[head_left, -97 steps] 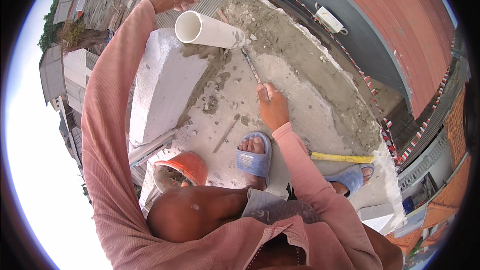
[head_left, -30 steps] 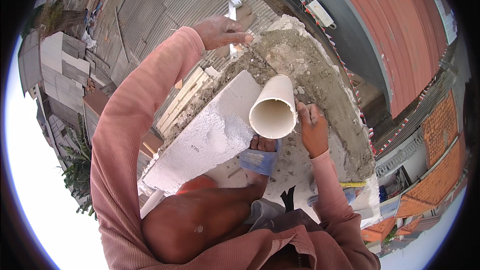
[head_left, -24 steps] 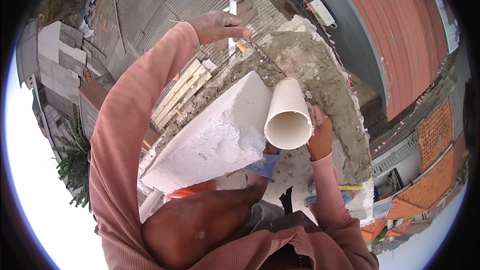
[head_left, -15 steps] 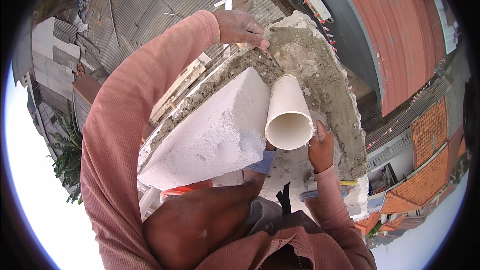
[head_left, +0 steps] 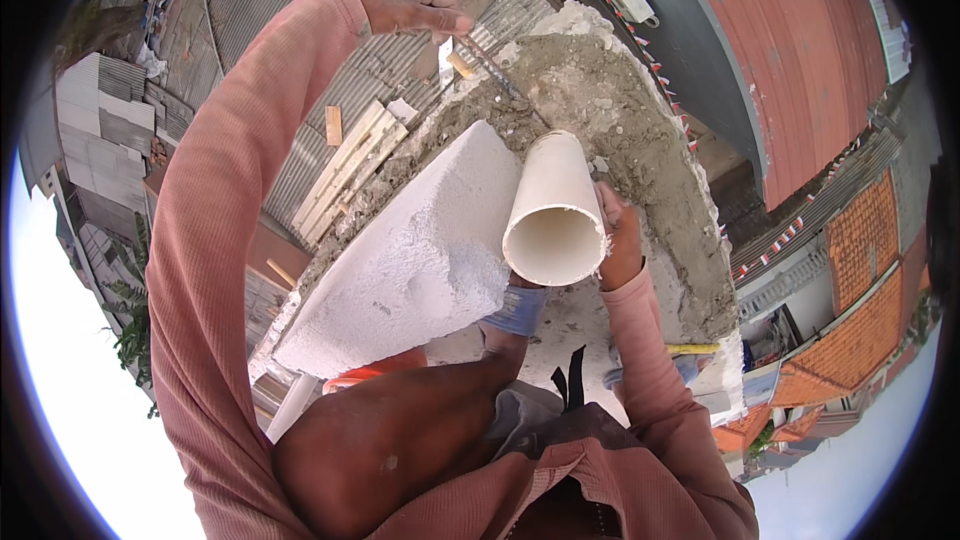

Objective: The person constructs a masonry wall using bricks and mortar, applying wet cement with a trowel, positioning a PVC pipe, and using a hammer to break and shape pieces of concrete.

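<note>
A white plastic pipe point(head_left: 565, 175) stands on end, its wide mouth tilted toward me. My right hand point(head_left: 622, 230) is closed against its right side, with some fingers hidden behind it. At the upper left, my left hand point(head_left: 415, 8) pinches one end of a thin, rusty rod point(head_left: 494, 72). The rod slants down to the pipe's far end; whether it is fixed there I cannot tell. Left of the pipe leans a white, rough-faced lightweight block point(head_left: 410, 240), close beside it. Wet grey mortar point(head_left: 585, 70) lies along the wall top beyond both.
The wall's broken edge drops toward corrugated roofing point(head_left: 290, 10) at the far left. Wooden strips point(head_left: 350, 165) lie below on the left. A red roof point(head_left: 790, 50) and orange tiles point(head_left: 860, 265) are at right. A yellow-handled tool point(head_left: 692, 348) lies near my foot.
My left hand has moved up and left, showing more of the rod. The pipe's mouth and my right hand have shifted slightly left and up in view.
</note>
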`<state>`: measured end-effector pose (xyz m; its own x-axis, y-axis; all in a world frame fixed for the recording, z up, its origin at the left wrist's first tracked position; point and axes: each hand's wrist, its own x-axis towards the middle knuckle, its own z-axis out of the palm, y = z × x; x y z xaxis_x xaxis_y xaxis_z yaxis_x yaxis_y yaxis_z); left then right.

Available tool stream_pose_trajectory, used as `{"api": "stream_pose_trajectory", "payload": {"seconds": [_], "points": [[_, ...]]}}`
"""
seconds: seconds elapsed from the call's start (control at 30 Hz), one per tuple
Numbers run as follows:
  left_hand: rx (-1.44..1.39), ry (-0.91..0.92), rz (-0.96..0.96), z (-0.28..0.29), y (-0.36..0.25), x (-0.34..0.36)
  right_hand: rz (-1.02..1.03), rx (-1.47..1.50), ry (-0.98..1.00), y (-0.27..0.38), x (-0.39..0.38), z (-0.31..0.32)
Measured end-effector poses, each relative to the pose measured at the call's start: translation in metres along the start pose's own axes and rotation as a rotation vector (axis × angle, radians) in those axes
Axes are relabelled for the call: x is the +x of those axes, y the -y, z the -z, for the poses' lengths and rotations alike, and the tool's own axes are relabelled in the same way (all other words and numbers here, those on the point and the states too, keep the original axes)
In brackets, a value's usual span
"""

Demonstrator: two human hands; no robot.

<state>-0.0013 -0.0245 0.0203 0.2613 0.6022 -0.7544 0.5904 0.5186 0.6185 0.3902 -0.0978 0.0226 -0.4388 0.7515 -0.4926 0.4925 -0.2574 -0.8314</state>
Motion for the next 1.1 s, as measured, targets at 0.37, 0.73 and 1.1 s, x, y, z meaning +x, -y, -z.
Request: {"api": "stream_pose_trajectory", "payload": {"seconds": [0.37,0.73,1.1], "points": [[0.106,0.125,0.073,-0.005,0.004,0.006,-0.036,-0.017,-0.003,-0.004,-0.021,-0.002],[0.239,0.167,-0.111,-0.047,-0.03,0.028,-0.318,0.01,0.023,-0.028,-0.065,0.009],[0.144,0.114,-0.136,-0.029,-0.015,0.01,-0.158,0.02,-0.017,-0.008,-0.031,-0.006]]}}
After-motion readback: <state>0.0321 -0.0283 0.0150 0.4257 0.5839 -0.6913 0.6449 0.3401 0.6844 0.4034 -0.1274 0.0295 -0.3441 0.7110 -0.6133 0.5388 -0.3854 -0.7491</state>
